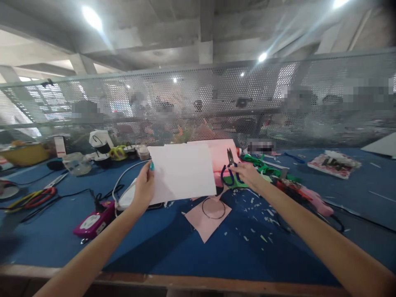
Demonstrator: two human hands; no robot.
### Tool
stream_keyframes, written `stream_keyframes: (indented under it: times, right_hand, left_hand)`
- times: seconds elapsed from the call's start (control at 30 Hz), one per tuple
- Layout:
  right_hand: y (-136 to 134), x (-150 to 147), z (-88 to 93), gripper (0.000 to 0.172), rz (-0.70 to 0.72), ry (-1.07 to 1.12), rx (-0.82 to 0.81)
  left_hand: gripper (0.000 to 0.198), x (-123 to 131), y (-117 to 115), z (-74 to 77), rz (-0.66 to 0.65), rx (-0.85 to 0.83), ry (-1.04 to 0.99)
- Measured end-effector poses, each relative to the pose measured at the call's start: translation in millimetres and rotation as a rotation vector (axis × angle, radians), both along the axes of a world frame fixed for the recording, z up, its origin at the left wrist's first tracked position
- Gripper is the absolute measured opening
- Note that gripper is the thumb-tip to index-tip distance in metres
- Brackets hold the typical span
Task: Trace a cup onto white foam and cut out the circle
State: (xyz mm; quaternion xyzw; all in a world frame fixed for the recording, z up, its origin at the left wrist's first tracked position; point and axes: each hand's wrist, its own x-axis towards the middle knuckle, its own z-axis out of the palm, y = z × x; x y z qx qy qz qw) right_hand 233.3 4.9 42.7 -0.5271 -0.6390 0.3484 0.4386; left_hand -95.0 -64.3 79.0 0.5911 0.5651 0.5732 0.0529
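My left hand grips the left edge of a white sheet of paper, held up above the table. My right hand holds a pair of scissors with dark blue handles, blades pointing up and slightly parted. The scissors are to the right of the paper, apart from it. Behind them lies a pink sheet, partly covered by the white paper. Below, a pink square rests on the blue table with a thin dark ring on top of it.
A purple power strip with cables lies left, near red and yellow-handled scissors. Jars and cups stand behind. Right are green ribbon scraps, a pink glue gun and a plastic packet. A perforated metal screen borders the back.
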Motion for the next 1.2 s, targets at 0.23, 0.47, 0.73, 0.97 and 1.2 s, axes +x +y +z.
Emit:
stream_keyframes:
  times: [0.23,0.47,0.73,0.97,1.2]
  right_hand:
    - [57,-17,47.4,0.032,-0.081,-0.198,-0.074]
    - [72,-46,49.0,0.032,-0.097,-0.546,-0.025]
    - [54,10,57.1,0.032,-0.134,-0.891,0.029]
    - [12,43,13.3,0.030,-0.107,-1.119,-0.147]
    - [-1,35,-19.3,0.033,-0.299,-1.186,-0.101]
  left_hand:
    - [0.034,27,1,-20.9,-0.320,-0.201,0.089]
    - [0.049,56,7,-42.5,-0.561,-0.405,0.177]
    - [0.039,37,7,-22.3,-0.437,-0.259,0.101]
    - [0.047,26,-33,24.7,-0.274,0.194,0.162]
    - [0.041,63,-72,-23.4,-0.745,0.294,1.298]
